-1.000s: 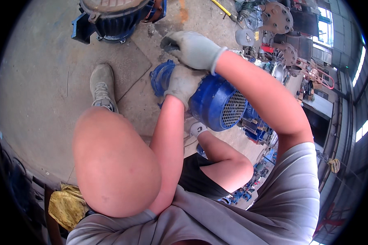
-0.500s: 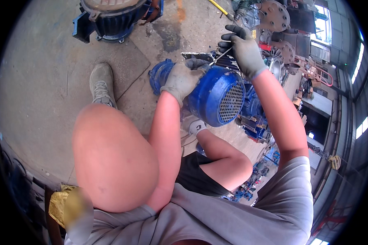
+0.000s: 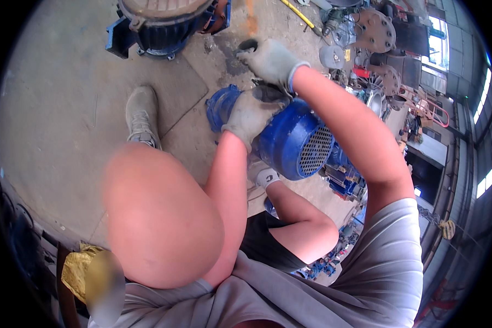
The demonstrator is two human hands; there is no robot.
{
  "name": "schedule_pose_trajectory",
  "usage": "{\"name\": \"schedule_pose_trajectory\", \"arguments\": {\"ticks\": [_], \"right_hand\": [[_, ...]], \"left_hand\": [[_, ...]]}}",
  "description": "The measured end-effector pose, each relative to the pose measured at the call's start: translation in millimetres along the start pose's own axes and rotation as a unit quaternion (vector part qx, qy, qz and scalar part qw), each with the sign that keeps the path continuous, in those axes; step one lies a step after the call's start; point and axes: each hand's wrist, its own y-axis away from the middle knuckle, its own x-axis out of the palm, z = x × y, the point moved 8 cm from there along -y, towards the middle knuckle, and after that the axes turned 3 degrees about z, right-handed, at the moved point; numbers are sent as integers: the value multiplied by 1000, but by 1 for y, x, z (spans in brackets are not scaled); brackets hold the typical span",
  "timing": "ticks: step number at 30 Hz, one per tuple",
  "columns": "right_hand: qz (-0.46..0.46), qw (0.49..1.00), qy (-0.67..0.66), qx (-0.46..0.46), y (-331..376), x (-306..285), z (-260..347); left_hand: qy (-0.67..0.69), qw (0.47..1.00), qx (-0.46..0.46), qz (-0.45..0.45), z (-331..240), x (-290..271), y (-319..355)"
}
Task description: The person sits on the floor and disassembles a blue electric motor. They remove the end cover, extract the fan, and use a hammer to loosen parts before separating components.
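Note:
A blue electric motor [image 3: 284,145] with a round perforated end cover lies on the floor in front of me. My left hand [image 3: 252,116], in a grey work glove with dark fingers, rests at its upper side. The fingers are curled; what they grip is hidden. My right hand [image 3: 271,63], in a matching glove, is just above and beyond the left one, its fingers curled closed over the far side of the motor. Whatever lies inside it does not show. The thin metal rod seen earlier is out of sight behind the hands.
A larger dark blue machine housing [image 3: 164,27] stands at the far left. To the far right lie a yellow-handled tool [image 3: 300,15], a grey container [image 3: 332,56] and round rusty flanges [image 3: 376,31]. My shoe [image 3: 142,112] is left of the motor.
My right hand has swung left and closer to my left hand, its spread fingers now curled. The thin rod between the hands has gone from view. My left hand stays at the motor.

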Motion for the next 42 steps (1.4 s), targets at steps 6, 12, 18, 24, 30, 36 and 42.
{"name": "schedule_pose_trajectory", "arguments": {"ticks": [6, 12, 18, 24, 30, 36, 42], "right_hand": [[-102, 972, -210, -38, 91, -57, 36], [-355, 820, -446, -46, 300, -100, -7], [-479, 646, -594, -37, 397, -7, -56], [-482, 631, -608, 6, 421, 28, -40], [-440, 693, -571, 18, 449, 37, -43], [-444, 674, -591, 6, 484, 39, -39], [-374, 661, -650, 35, 498, 41, -42]], "left_hand": [[29, 998, -56, 15, 5, 7, -6], [132, 986, -104, -23, -3, 13, -5], [119, 987, -108, -11, 7, 20, -20], [-27, 984, -167, -50, 8, 18, -17], [81, 988, -122, 52, 13, 35, -23], [-165, 981, -80, 69, 15, 22, -41], [-381, 898, 135, 175, 28, 4, -67]]}}
